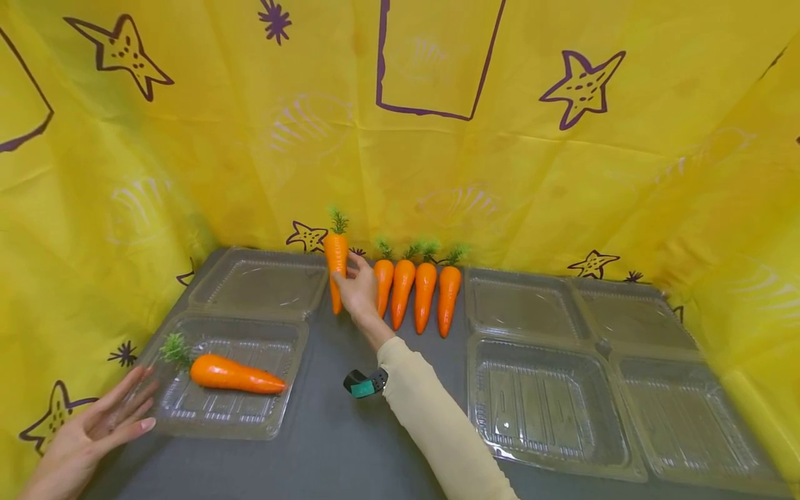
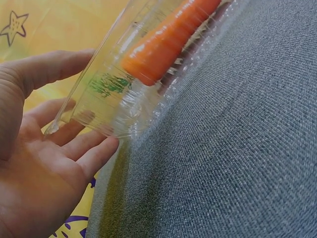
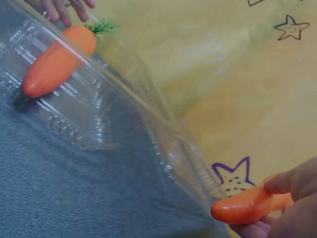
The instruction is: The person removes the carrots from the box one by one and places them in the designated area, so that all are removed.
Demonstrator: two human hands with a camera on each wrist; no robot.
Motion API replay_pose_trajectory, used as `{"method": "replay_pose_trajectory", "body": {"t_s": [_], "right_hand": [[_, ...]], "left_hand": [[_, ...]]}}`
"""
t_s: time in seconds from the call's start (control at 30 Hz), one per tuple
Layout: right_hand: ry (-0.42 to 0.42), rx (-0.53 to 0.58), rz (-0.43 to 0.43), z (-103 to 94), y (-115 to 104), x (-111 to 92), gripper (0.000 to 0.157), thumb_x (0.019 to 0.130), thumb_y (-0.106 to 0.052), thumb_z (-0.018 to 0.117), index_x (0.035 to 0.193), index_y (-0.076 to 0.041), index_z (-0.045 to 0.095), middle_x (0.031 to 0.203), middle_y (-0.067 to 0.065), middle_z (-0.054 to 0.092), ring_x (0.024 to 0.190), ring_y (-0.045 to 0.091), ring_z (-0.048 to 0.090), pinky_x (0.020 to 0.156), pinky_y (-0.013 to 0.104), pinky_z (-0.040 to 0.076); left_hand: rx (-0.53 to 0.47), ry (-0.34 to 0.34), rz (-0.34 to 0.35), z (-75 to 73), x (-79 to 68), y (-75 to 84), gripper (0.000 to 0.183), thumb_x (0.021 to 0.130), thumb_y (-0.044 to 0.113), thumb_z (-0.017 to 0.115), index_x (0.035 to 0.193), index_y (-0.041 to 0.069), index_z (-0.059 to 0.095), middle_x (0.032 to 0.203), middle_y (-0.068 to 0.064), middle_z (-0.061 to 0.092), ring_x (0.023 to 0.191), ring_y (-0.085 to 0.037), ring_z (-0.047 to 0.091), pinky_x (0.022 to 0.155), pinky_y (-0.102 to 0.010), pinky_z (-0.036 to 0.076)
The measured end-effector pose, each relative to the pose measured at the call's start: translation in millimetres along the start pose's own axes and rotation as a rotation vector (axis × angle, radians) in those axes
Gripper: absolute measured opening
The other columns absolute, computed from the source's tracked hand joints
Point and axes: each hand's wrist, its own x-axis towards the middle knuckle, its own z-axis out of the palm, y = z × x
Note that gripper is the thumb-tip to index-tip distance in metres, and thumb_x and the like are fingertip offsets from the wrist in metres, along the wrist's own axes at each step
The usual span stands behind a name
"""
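Note:
My right hand (image 1: 359, 285) pinches an orange carrot (image 1: 336, 253) with a green leafy top. It holds the carrot upright beside the row, and in the right wrist view the thumb and fingers grip the carrot (image 3: 242, 206) from two sides. Another carrot (image 1: 234, 375) lies crosswise in the clear plastic container (image 1: 269, 423) at the left, its leaves toward my left hand (image 1: 103, 420). That hand stays at the container's left side, fingers extended. In the left wrist view, its fingertips (image 2: 106, 148) touch or nearly touch the clear wall; exact contact is hard to tell.
Several carrots (image 1: 426, 295) lie side by side at the back, leaves toward the yellow patterned cloth (image 1: 500, 160). Two more clear containers with raised lids, a nearer one (image 1: 550, 403) and a far-right one (image 1: 694, 417), sit on the grey table (image 1: 350, 451).

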Motion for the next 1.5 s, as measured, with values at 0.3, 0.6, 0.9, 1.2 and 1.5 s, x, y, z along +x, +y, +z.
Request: {"method": "replay_pose_trajectory", "body": {"t_s": [0.3, 0.6, 0.9, 1.2, 1.5], "right_hand": [[0.045, -0.09, 0.06, 7.3, 14, -1, 0.05, 0.089, -0.006, 0.07, 0.135, -0.002, 0.055, 0.109, 0.019, 0.067, 0.089, 0.029, 0.069, 0.071, 0.034, 0.06], [0.046, -0.151, 0.084, 10.6, 23, 1, 0.052, 0.087, -0.009, 0.072, 0.135, 0.001, 0.053, 0.104, 0.018, 0.068, 0.082, 0.025, 0.069, 0.067, 0.032, 0.059], [0.029, -0.256, 0.113, 14.1, 24, 5, 0.051, 0.087, -0.022, 0.075, 0.129, 0.0, 0.057, 0.095, 0.012, 0.067, 0.073, 0.018, 0.064, 0.06, 0.026, 0.054], [0.025, -0.362, 0.115, 13.2, 17, 10, 0.045, 0.086, -0.026, 0.076, 0.122, -0.001, 0.064, 0.1, 0.012, 0.069, 0.081, 0.025, 0.066, 0.069, 0.031, 0.057], [-0.033, -0.328, 0.169, 11.2, 16, 14, 0.038, 0.087, -0.02, 0.074, 0.117, 0.001, 0.065, 0.092, 0.013, 0.069, 0.059, 0.02, 0.067, 0.052, 0.027, 0.057]], "left_hand": [[0.146, 0.019, -0.066, -0.9, 2.2, 1.1, 0.074, 0.101, 0.008, 0.053, 0.158, 0.017, 0.007, 0.162, 0.013, 0.012, 0.112, 0.026, 0.04, 0.081, -0.004, 0.044], [0.191, 0.065, -0.147, -0.2, 1.7, 3.5, 0.076, 0.101, 0.018, 0.055, 0.158, 0.018, 0.005, 0.162, 0.012, 0.006, 0.106, 0.03, 0.038, 0.078, -0.001, 0.041], [0.077, 0.044, -0.087, -0.4, 0.8, 2.9, 0.073, 0.1, 0.007, 0.054, 0.158, 0.019, 0.011, 0.162, 0.013, 0.012, 0.111, 0.025, 0.042, 0.079, -0.002, 0.041], [0.08, 0.037, -0.061, -1.1, 2.2, 1.6, 0.074, 0.1, 0.007, 0.053, 0.158, 0.022, 0.011, 0.161, 0.012, 0.013, 0.112, 0.025, 0.042, 0.082, -0.003, 0.042], [0.114, 0.05, -0.066, -2.7, 1.4, 1.1, 0.075, 0.1, 0.009, 0.054, 0.159, 0.02, 0.009, 0.162, 0.013, 0.011, 0.111, 0.026, 0.041, 0.081, -0.002, 0.042]]}}
